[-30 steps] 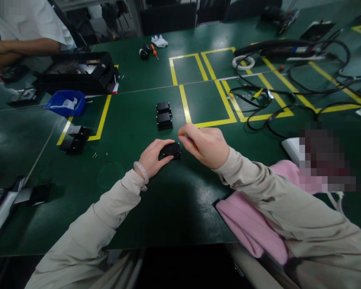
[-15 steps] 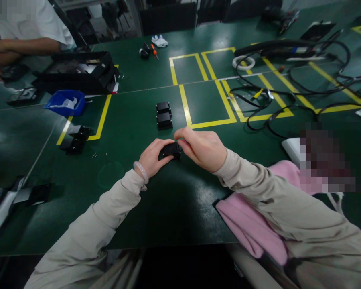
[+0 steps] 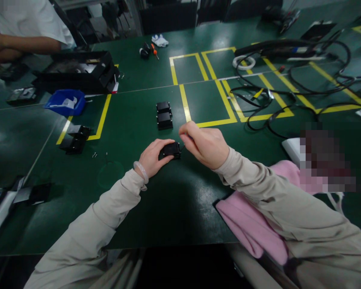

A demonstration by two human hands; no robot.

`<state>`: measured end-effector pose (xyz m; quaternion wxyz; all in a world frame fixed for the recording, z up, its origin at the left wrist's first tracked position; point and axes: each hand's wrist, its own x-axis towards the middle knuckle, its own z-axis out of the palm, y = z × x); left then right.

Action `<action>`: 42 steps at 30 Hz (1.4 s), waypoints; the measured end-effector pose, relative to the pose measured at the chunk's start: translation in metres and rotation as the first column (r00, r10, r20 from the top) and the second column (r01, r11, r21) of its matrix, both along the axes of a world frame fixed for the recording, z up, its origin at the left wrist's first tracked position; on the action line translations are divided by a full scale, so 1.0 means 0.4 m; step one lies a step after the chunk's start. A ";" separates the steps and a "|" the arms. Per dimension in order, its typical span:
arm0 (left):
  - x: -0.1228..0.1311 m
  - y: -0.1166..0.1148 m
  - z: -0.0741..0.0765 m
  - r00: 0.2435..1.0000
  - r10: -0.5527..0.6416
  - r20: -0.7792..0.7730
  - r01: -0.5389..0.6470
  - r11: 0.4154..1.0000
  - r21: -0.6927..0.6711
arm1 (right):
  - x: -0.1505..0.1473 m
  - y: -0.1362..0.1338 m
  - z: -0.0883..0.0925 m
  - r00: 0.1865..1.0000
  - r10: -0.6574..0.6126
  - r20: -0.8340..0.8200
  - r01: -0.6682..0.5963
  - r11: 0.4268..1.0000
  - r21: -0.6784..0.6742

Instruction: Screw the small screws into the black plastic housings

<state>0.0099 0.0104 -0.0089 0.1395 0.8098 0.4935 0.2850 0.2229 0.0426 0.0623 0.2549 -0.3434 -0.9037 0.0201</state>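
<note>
My left hand [image 3: 153,157] is closed round a small black box-shaped part [image 3: 170,149], thumb on the near side and fingers on the far side, holding it on the green table. A pale bracelet circles that wrist. Just right of the part, my right hand [image 3: 205,144] is pinched on a thin dark tool [image 3: 183,147]; only a short length shows near the part's right end, and its kind is hidden by my fingers. Beyond my hands lie two similar black parts [image 3: 164,114], one behind the other. Several tiny screws [image 3: 94,155] lie to the left.
A blue bin [image 3: 65,102] and black trays [image 3: 78,72] stand at left, near a co-worker's arm [image 3: 27,43]. More black parts [image 3: 75,139] sit closer. Black cables [image 3: 267,108] sprawl at right. A pink cloth [image 3: 252,224] lies under my right forearm. An orange screwdriver [image 3: 154,50] is far back.
My right hand has shifted slightly right, away from the black part, and its fingers have turned, uncovering the part's right end and some of the thin tool. My left hand stays put.
</note>
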 end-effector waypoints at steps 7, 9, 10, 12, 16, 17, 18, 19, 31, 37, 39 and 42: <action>0.000 -0.001 0.003 1.000 0.002 0.003 -0.002 1.000 -0.021 | 0.003 0.002 -0.006 1.000 -0.019 -0.016 0.019 0.999 0.036; 0.000 -0.002 0.004 1.000 -0.003 0.008 0.003 1.000 -0.022 | 0.004 0.003 -0.007 0.999 -0.013 -0.030 0.015 0.999 0.042; 0.000 -0.002 0.004 1.000 -0.007 0.011 0.007 1.000 -0.018 | 0.005 0.004 -0.007 1.000 -0.007 -0.030 0.008 0.999 0.040; 0.000 -0.001 0.003 1.000 -0.013 0.013 0.013 1.000 -0.004 | 0.006 0.005 -0.008 1.000 0.004 -0.020 -0.003 0.999 0.035; -0.001 0.000 0.001 1.000 -0.012 0.010 0.012 1.000 0.005 | 0.009 0.008 -0.012 0.999 0.014 -0.033 -0.012 0.998 0.066; -0.001 0.000 0.000 1.000 -0.010 0.010 0.010 1.000 0.003 | 0.009 0.008 -0.014 0.999 0.022 -0.046 -0.018 0.997 0.078; -0.001 0.000 0.000 1.000 -0.008 0.011 0.008 1.000 0.002 | 0.009 0.008 -0.015 0.998 0.031 -0.060 -0.025 0.996 0.089; -0.001 0.000 0.000 1.000 -0.008 0.012 0.008 1.000 0.005 | 0.010 0.008 -0.015 0.997 0.039 -0.070 -0.032 0.995 0.096; -0.002 -0.001 0.000 1.000 -0.002 -0.018 0.003 0.999 0.043 | 0.010 0.007 -0.020 0.990 0.112 -0.087 -0.102 0.988 0.118; -0.001 -0.003 0.000 0.999 0.005 -0.032 -0.003 0.998 0.069 | 0.014 0.010 -0.023 0.995 0.071 -0.067 -0.062 0.989 0.130; -0.001 -0.003 0.000 0.999 0.005 -0.035 -0.002 0.998 0.069 | 0.014 0.009 -0.022 0.995 0.070 -0.072 -0.061 0.991 0.121; -0.002 -0.003 -0.001 0.999 -0.003 -0.034 0.006 0.997 0.074 | 0.012 0.007 -0.019 0.993 0.088 -0.084 -0.080 0.992 0.095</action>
